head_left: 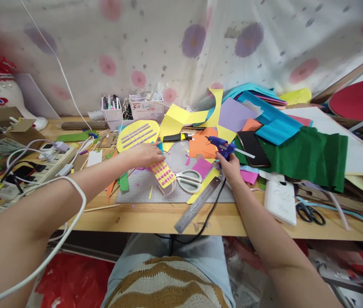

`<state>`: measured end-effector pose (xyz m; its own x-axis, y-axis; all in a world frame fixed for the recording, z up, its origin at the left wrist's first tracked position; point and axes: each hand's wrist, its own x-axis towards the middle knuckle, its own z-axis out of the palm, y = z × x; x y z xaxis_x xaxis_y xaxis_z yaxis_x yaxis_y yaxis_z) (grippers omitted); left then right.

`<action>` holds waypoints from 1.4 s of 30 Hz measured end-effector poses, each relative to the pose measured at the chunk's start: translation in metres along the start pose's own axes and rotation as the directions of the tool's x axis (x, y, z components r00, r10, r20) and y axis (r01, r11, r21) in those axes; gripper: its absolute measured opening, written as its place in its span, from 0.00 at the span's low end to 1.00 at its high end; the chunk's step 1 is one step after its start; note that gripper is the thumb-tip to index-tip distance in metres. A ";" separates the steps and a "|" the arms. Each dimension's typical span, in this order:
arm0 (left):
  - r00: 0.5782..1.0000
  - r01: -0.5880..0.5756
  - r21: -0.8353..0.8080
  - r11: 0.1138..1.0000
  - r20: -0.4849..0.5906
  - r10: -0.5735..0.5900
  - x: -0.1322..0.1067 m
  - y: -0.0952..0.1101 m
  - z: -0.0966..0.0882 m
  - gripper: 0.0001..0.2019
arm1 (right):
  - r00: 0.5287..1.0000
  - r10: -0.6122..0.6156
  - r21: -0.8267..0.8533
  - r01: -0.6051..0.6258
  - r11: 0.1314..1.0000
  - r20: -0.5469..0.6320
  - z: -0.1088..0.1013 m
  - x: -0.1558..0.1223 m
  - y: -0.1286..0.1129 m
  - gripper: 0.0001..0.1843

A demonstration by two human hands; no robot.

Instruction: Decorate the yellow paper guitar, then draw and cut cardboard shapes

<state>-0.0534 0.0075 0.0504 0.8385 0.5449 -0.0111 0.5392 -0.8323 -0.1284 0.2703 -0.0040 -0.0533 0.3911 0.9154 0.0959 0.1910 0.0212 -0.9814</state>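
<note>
My left hand [146,154] lies on the grey cutting mat [143,190], fingers pressed on the top of a yellow paper piece with pink strips [163,173]. Just behind that hand lies a yellow oval with purple strips [138,134]. My right hand [231,167] is closed round the handle of a blue hot glue gun [221,146], whose nozzle points left and whose glue stick juts out to the right. Its black cord runs down over the table's front edge. White-handled scissors [189,179] lie between my hands.
A steel ruler [197,204] lies at the table's front edge. A black phone [253,148], green felt [309,156] and stacked coloured paper fill the right side. A power strip [51,164] with cables sits left; pen boxes [112,112] stand at the back. Black scissors [309,212] lie front right.
</note>
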 end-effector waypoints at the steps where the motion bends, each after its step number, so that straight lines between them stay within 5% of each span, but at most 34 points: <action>1: 1.000 -0.004 0.012 1.000 0.019 0.004 0.002 0.000 -0.004 0.13 | 1.000 0.000 0.021 0.000 1.000 0.002 0.000 0.000 0.000 0.23; 3: 0.998 -0.014 0.036 0.999 0.062 0.012 0.006 0.001 -0.012 0.14 | 1.000 -0.001 0.046 0.000 0.999 0.009 0.000 0.001 -0.001 0.23; 7: 0.982 0.145 0.117 0.982 0.102 -0.158 0.014 0.005 -0.021 0.14 | 0.999 -0.007 0.062 0.004 0.998 0.042 0.000 0.001 -0.003 0.22; 13: 0.940 0.235 0.207 0.950 0.200 -0.276 0.021 0.007 -0.018 0.14 | 0.985 -0.034 0.087 0.020 0.996 0.172 0.001 -0.002 -0.016 0.22; 19: 0.870 0.334 0.002 0.943 0.383 -0.310 0.029 0.000 -0.013 0.28 | 0.867 0.049 0.054 -0.087 0.995 0.496 0.000 -0.001 -0.044 0.22; 24: 0.955 0.293 -0.422 0.858 0.170 -0.242 0.034 0.002 -0.005 0.29 | 0.811 0.076 0.011 -0.102 0.995 0.580 0.005 0.002 -0.050 0.21; 28: 0.944 0.263 -0.573 0.776 -0.015 -0.330 0.035 0.019 0.013 0.27 | 0.822 0.081 0.014 -0.108 0.994 0.563 0.009 -0.001 -0.041 0.23; 33: 0.914 0.225 -0.597 0.770 -0.144 -0.379 0.040 0.034 0.029 0.26 | 0.877 0.115 0.000 -0.130 0.992 0.467 0.003 -0.004 -0.040 0.26; 42: 0.903 0.222 -0.577 0.786 -0.182 -0.389 0.046 0.046 0.056 0.24 | 0.818 0.092 -0.139 -0.015 0.990 0.568 -0.007 -0.008 -0.054 0.28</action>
<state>0.0054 0.0001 -0.0113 0.5621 0.7972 0.2204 0.6556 -0.5919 0.4689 0.2627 -0.0154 -0.0003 -0.1737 0.9790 -0.1067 0.3082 -0.0489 -0.9501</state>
